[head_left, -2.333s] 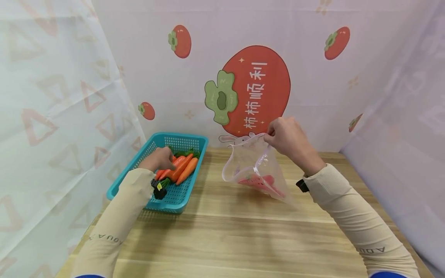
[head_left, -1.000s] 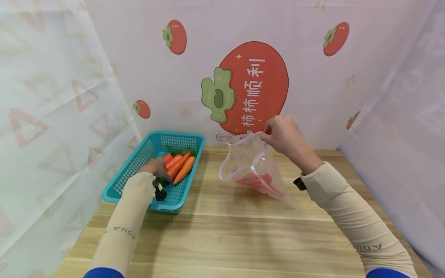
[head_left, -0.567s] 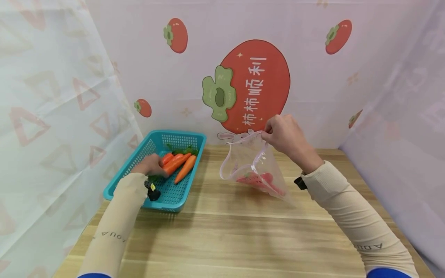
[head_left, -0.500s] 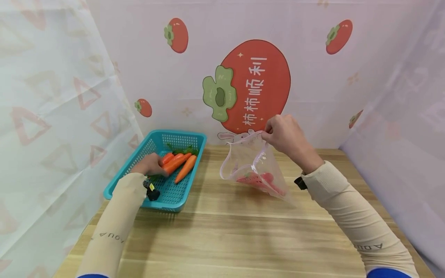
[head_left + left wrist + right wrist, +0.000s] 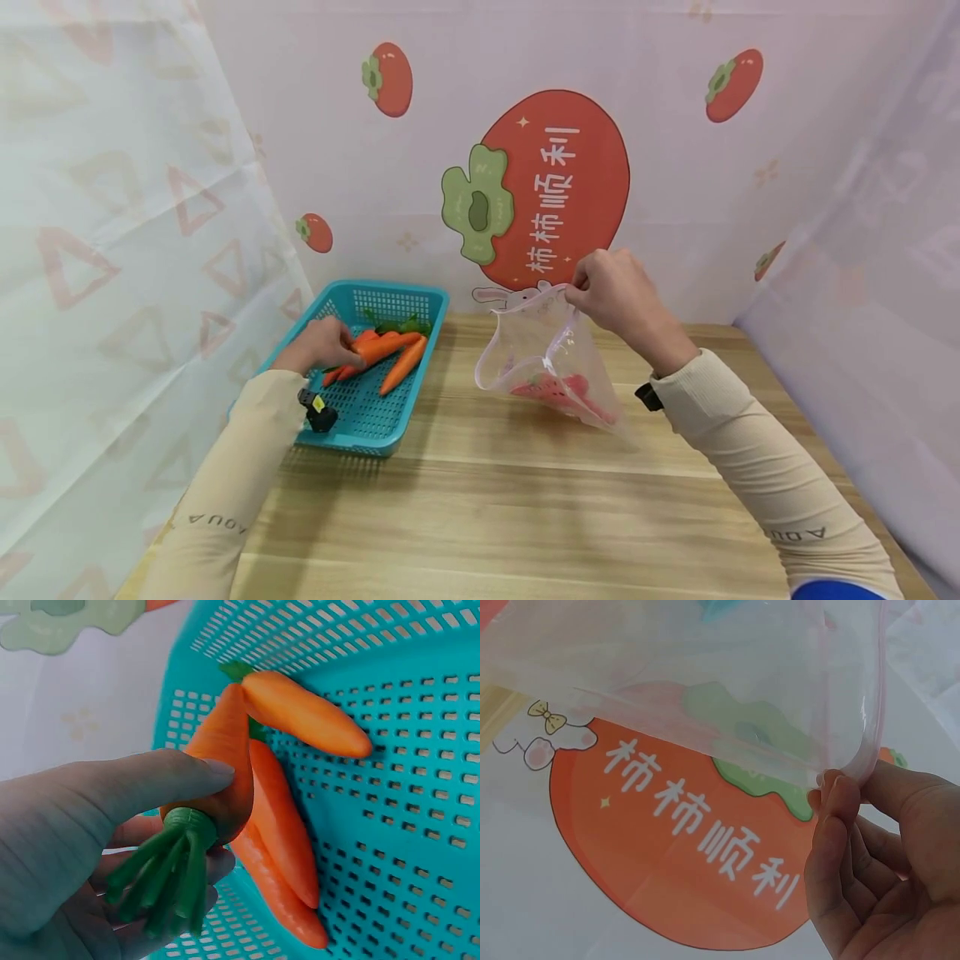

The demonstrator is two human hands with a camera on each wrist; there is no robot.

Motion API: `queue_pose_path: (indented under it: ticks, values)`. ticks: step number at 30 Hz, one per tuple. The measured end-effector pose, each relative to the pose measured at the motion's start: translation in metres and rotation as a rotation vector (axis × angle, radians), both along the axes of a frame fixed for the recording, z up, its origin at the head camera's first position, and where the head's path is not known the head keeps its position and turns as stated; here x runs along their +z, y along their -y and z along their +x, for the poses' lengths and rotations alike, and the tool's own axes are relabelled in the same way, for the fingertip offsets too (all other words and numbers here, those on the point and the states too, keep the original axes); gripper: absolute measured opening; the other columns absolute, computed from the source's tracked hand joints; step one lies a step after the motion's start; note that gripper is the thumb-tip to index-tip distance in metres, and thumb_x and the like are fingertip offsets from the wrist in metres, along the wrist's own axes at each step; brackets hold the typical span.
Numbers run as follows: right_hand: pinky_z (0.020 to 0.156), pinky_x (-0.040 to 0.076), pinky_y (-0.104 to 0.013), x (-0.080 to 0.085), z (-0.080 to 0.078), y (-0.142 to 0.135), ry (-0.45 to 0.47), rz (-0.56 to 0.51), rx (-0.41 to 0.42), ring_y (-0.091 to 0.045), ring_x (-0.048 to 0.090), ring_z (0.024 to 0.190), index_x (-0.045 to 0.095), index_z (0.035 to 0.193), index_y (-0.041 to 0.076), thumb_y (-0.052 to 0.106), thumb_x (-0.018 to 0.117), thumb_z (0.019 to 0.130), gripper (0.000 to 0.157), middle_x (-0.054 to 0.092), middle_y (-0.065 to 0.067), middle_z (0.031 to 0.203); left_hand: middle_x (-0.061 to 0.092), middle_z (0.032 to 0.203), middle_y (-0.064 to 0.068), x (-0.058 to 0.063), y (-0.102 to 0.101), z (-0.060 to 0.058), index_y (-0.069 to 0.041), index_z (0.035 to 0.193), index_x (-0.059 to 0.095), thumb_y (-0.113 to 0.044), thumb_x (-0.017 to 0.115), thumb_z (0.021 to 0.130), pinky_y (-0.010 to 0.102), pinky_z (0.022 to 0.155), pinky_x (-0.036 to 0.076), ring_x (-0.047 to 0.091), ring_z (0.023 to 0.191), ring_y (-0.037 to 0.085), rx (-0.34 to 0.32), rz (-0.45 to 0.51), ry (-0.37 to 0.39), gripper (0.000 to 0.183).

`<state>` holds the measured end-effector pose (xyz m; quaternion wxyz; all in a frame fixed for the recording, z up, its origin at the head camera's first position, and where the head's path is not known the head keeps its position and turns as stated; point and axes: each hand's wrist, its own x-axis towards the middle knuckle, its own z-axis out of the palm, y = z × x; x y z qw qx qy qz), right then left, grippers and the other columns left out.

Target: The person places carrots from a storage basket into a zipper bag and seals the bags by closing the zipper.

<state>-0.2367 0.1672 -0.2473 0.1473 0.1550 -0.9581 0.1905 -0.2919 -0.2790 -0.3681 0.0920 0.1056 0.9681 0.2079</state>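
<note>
My left hand [image 5: 324, 343] holds a carrot [image 5: 225, 761] by its thick end, thumb on one side and fingers beneath, inside the teal basket [image 5: 378, 443]. Green stems hang from the carrot's thick end, and its tip points away from the palm. Below and beside it, several other carrots [image 5: 300, 712] lie on the basket's mesh floor. My right hand [image 5: 618, 300] pinches the top rim of a clear zip bag [image 5: 517, 333] between thumb and fingers. The bag's mouth gapes toward the left, and red watermelon-patterned pieces [image 5: 551, 390] lie in its bottom.
Both the basket and the bag are on a wooden table [image 5: 480, 517]. A white backdrop [image 5: 675, 192] printed with persimmons rises behind, and patterned cloth walls [image 5: 112, 317] close off the sides. The basket stands against the left cloth.
My left hand reached down among the carrots, took hold of one and has raised it slightly, shifting its angle. The right hand and the bag stay where they were.
</note>
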Motion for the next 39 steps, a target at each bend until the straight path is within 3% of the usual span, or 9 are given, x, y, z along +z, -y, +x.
queue_pose_path:
  ticks: [4, 9, 12, 20, 27, 39]
  values:
    - [0.067, 0.064, -0.043, 0.0, 0.001, 0.0, 0.0, -0.004, 0.002, -0.028, 0.071, 0.074, 0.08, 0.092, -0.004, 0.011, 0.076, 0.095, 0.016, 0.079, -0.02, 0.093, 0.076, 0.083, 0.012, 0.007, -0.002, 0.004, -0.003, 0.094, 0.081, -0.024, 0.084, 0.089, 0.033, 0.061, 0.051, 0.059, 0.064, 0.016, -0.03, -0.014, -0.049, 0.022]
    - [0.065, 0.063, -0.041, 0.001, 0.002, 0.0, 0.002, -0.008, 0.0, -0.027, 0.072, 0.074, 0.08, 0.092, -0.004, 0.011, 0.075, 0.095, 0.016, 0.079, -0.019, 0.091, 0.078, 0.11, 0.024, 0.019, -0.006, 0.013, 0.002, 0.105, 0.08, -0.026, 0.085, 0.089, 0.048, 0.083, 0.062, 0.072, 0.089, 0.029, -0.033, -0.005, -0.079, 0.033]
    - [0.065, 0.063, -0.041, 0.001, 0.002, 0.0, 0.001, -0.004, -0.003, -0.027, 0.072, 0.073, 0.08, 0.092, -0.004, 0.011, 0.075, 0.095, 0.016, 0.079, -0.019, 0.091, 0.077, 0.113, 0.024, 0.026, -0.006, 0.017, 0.001, 0.106, 0.08, -0.027, 0.085, 0.089, 0.052, 0.088, 0.061, 0.072, 0.095, 0.032, -0.035, 0.002, -0.09, 0.033]
    - [0.063, 0.06, -0.038, 0.001, 0.003, 0.001, 0.001, 0.002, -0.004, -0.026, 0.07, 0.072, 0.081, 0.091, -0.003, 0.012, 0.075, 0.095, 0.016, 0.079, -0.018, 0.089, 0.079, 0.109, 0.019, 0.042, -0.009, 0.026, 0.0, 0.109, 0.08, -0.026, 0.084, 0.09, 0.052, 0.09, 0.062, 0.073, 0.096, 0.03, -0.064, 0.035, -0.117, 0.032]
    - [0.067, 0.064, -0.043, 0.003, 0.002, 0.001, -0.011, -0.006, -0.005, -0.028, 0.071, 0.073, 0.081, 0.095, -0.005, 0.012, 0.076, 0.094, 0.017, 0.079, -0.02, 0.092, 0.079, 0.114, 0.018, 0.06, -0.02, 0.034, 0.0, 0.116, 0.078, -0.028, 0.084, 0.09, 0.056, 0.097, 0.059, 0.073, 0.107, 0.034, -0.103, 0.04, -0.179, 0.039]
    - [0.067, 0.063, -0.043, 0.004, 0.003, 0.001, -0.005, -0.003, -0.01, -0.029, 0.072, 0.076, 0.081, 0.097, -0.004, 0.012, 0.075, 0.095, 0.017, 0.079, -0.02, 0.096, 0.081, 0.109, 0.01, 0.098, -0.045, 0.061, -0.004, 0.116, 0.079, -0.028, 0.087, 0.088, 0.051, 0.095, 0.059, 0.074, 0.099, 0.025, -0.162, 0.067, -0.233, 0.038]
